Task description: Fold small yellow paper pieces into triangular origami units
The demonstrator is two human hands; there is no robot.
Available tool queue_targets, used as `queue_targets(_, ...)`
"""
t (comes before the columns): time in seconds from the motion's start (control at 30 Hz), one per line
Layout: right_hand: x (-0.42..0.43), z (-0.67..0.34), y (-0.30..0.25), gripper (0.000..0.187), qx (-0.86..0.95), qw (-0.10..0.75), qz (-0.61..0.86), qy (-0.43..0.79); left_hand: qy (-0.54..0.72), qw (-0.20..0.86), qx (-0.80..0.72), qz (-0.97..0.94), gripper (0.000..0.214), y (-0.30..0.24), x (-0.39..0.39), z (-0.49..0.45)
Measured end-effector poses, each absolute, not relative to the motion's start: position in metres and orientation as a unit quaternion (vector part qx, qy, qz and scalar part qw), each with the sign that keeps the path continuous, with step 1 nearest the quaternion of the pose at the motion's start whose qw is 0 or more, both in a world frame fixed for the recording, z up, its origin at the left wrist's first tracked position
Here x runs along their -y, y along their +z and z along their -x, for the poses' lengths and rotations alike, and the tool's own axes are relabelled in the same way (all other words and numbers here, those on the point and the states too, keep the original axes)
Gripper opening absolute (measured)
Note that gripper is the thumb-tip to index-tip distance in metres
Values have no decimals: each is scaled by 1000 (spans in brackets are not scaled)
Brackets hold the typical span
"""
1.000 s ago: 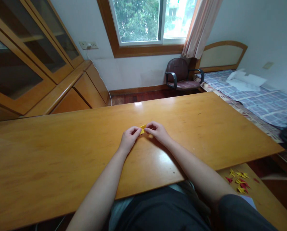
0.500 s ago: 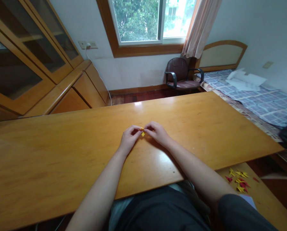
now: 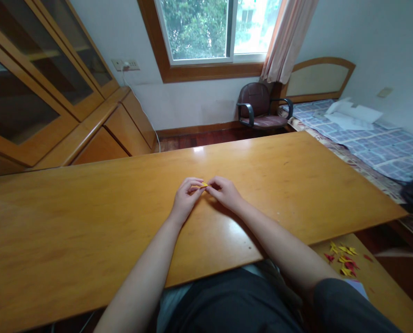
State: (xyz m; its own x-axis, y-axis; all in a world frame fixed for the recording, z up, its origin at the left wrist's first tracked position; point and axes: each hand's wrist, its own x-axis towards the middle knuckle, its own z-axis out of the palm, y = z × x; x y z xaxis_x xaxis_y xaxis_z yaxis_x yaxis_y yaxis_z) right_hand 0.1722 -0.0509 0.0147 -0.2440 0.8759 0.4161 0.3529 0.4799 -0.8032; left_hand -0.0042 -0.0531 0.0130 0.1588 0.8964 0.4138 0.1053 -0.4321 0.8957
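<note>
A small piece of folded yellow paper (image 3: 204,185) is pinched between my two hands, just over the middle of the wooden table (image 3: 106,222). My left hand (image 3: 187,194) grips its left side between thumb and fingers. On the other side, my right hand (image 3: 225,190) holds the paper with thumb and index fingertips. Much of the paper is covered by fingertips, so its full shape is hidden. Several folded yellow and red paper figures (image 3: 347,261) lie on a lower wooden surface (image 3: 390,286) at the lower right.
A pale sheet or pad (image 3: 357,287) lies beside the paper figures, partly behind my right sleeve. Beyond the table stand a brown armchair (image 3: 260,106) and a bed with a checked cover (image 3: 366,143). A glass-fronted cabinet (image 3: 88,115) flanks the left.
The yellow paper has been turned, so the pointed flap that hung below the fingertips no longer shows. My left fingers have shifted around it, while both hands stay in nearly the same place.
</note>
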Motion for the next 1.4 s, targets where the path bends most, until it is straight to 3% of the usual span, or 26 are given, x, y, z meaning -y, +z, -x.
queue_targets(0.17, 53, -174, 14, 9, 781, 408, 425, 205, 494, 225, -393, -742, 8, 18, 56, 3)
queue_targets(0.37, 56, -174, 15, 9, 791, 384, 445, 167, 465, 134, -401, -778, 5, 18, 57, 4)
queue_targets(0.8, 56, -170, 16, 10, 785, 425, 422, 158, 446, 112, -425, -780, 5, 16, 58, 1)
queue_targets(1.07, 51, -173, 16, 10, 763, 454, 410, 208, 466, 219, -435, -739, 11, 18, 57, 3)
queue_targets(1.27, 50, -175, 18, 9, 738, 468, 400, 276, 512, 416, -452, -601, 20, 5, 49, 4)
queue_targets(1.4, 48, -173, 12, 15, 702, 474, 410, 339, 523, 482, -426, -559, 32, 4, 47, 4)
